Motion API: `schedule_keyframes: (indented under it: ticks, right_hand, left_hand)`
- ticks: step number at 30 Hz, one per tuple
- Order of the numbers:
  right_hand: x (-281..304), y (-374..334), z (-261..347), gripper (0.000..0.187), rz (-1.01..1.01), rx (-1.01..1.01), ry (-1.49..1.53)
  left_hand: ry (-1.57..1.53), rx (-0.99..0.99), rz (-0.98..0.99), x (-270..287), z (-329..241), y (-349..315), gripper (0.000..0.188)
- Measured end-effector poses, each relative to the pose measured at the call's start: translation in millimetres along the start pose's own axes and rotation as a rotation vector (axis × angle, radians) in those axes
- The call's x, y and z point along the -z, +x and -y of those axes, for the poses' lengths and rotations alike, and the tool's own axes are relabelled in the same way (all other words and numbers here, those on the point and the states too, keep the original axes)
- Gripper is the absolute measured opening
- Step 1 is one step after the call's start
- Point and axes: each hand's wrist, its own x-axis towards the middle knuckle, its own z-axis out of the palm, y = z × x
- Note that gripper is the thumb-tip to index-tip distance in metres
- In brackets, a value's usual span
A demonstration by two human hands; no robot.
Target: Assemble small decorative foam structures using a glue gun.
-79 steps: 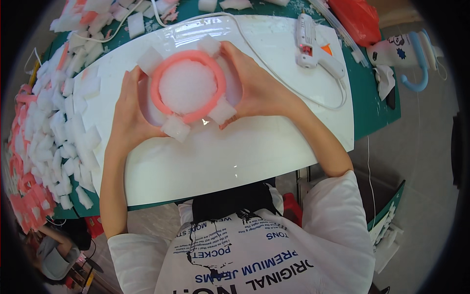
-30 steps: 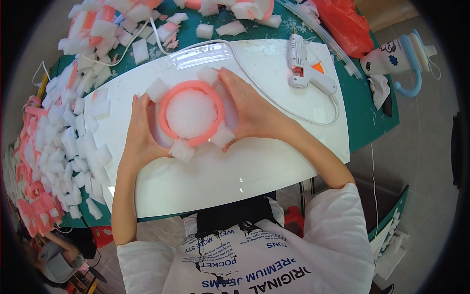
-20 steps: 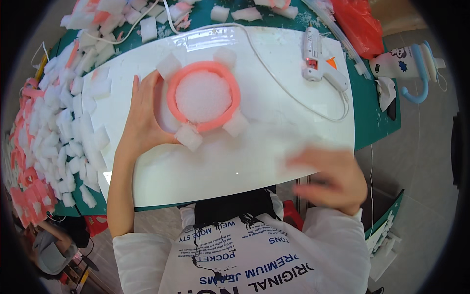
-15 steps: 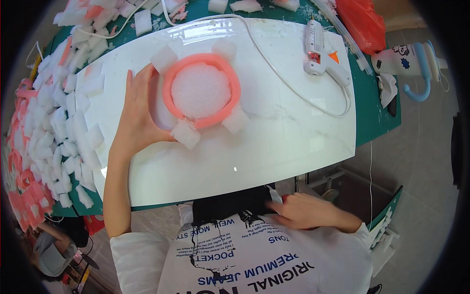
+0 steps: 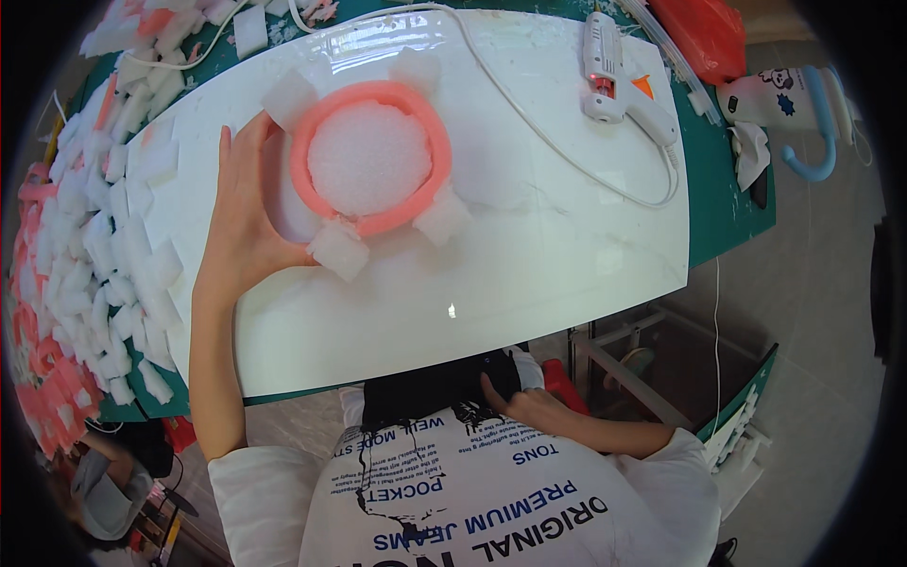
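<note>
A pink foam ring [image 5: 440, 146] with a white foam disc [image 5: 368, 159] inside it sits on the white board. Around its rim are several white foam blocks [image 5: 338, 251]. My left hand [image 5: 241, 227] spans the ring's left side, thumb at the near-left block and fingers at the far-left one. Down at my waist, my right hand [image 5: 524, 406] stretches its index finger onto black cloth [image 5: 439, 383]. Its other fingers are partly hidden, and I see nothing held in it.
At the right of the board [image 5: 567, 246] lies a white glue gun [image 5: 605, 71], its cord looping across. White and pink foam scraps [image 5: 94, 236] pile up on the left. A red bag [image 5: 699, 38] and a white cup with a blue handle [image 5: 775, 99] stand at the far right.
My right hand has moved left, onto the black cloth, and its index finger is now stretched out. The whole view has shifted slightly; my left hand keeps its grip on the foam piece.
</note>
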Motion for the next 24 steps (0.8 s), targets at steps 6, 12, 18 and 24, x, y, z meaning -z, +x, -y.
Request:
schedule_keyframes:
  ticks: [6, 12, 18, 24]
  right_hand:
    - [-1, 0, 1, 0.063, -0.077, 0.019, 0.008]
    - [16, -1, -7, 0.065, -0.153, -0.059, 0.164]
    - [13, -2, -11, 0.062, -0.100, -0.025, 0.144]
    - [-10, 5, -6, 0.060, -0.071, 0.000, 0.013]
  left_hand:
    - [-0.054, 0.040, 0.001, 0, 1, -2, 0.117]
    - [-0.079, 0.068, 0.002, 0, 4, -5, 0.117]
    - [-0.109, 0.070, 0.004, -3, 7, -5, 0.119]
    - [-0.208, 0.056, 0.003, 1, 13, -5, 0.131]
